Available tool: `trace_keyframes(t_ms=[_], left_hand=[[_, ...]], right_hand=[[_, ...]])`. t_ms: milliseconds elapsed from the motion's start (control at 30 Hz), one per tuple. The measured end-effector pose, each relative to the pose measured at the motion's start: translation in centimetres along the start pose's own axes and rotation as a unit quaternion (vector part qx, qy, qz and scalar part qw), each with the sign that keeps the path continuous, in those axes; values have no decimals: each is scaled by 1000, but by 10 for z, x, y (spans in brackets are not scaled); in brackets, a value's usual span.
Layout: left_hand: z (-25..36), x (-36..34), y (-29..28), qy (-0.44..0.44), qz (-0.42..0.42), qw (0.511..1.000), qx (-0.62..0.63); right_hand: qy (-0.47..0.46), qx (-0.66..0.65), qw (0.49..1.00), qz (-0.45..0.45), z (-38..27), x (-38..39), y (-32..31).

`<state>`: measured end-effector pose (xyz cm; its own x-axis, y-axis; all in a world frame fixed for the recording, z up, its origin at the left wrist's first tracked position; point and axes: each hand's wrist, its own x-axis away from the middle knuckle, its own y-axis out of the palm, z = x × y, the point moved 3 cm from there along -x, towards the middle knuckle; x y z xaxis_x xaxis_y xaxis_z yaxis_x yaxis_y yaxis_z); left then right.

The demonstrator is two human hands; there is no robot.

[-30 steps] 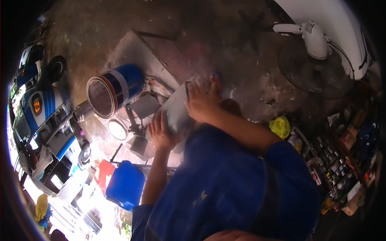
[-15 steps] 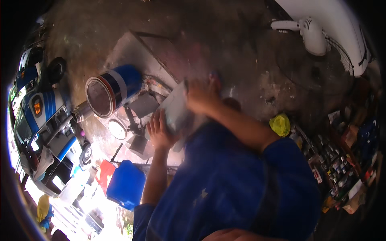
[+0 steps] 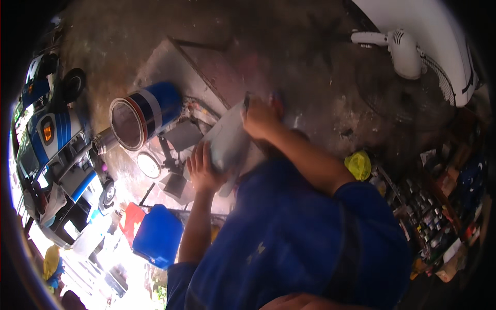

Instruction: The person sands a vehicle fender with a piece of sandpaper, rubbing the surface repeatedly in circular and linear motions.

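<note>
A pale grey, smooth panel lies at an angle in front of my body. My left hand rests on its left part, fingers stretched out and apart. On its upper right end is my right hand, blurred, with fingers curled over something dark and small that I cannot make out. A bit of red and blue shows just beyond those fingers, too unclear to name. Beside the panel are dark grey flat pieces and a round white-faced object.
A blue-and-white bucket lies on its side at left, near a metal can, a blue container and blue-and-white vehicle bodywork. At right are a white fan, a yellow bag and several jumbled small items. A low slab lies ahead.
My right hand's fingers are more curled than a second ago and blurred by motion over the panel's upper end. My left hand stays in about the same place on the panel.
</note>
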<state>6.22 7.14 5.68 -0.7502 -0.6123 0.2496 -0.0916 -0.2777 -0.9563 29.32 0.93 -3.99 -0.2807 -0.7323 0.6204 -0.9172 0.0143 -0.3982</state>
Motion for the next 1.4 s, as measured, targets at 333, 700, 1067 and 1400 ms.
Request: trace_keyframes(t_ms=[333, 700, 1067, 1400], left_hand=[[-3, -1, 2, 25, 8, 1000, -14], [-3, 2, 5, 32, -2, 999, -8], [-8, 1, 9, 47, 10, 999, -26], [-5, 2, 5, 54, 11, 998, -21]], right_hand=[[-126, 67, 975, 169, 24, 24, 63], [-97, -40, 967, 231, -2, 61, 59], [-134, -45, 944, 299, -19, 59, 73], [-70, 21, 985, 155, 18, -1, 49]])
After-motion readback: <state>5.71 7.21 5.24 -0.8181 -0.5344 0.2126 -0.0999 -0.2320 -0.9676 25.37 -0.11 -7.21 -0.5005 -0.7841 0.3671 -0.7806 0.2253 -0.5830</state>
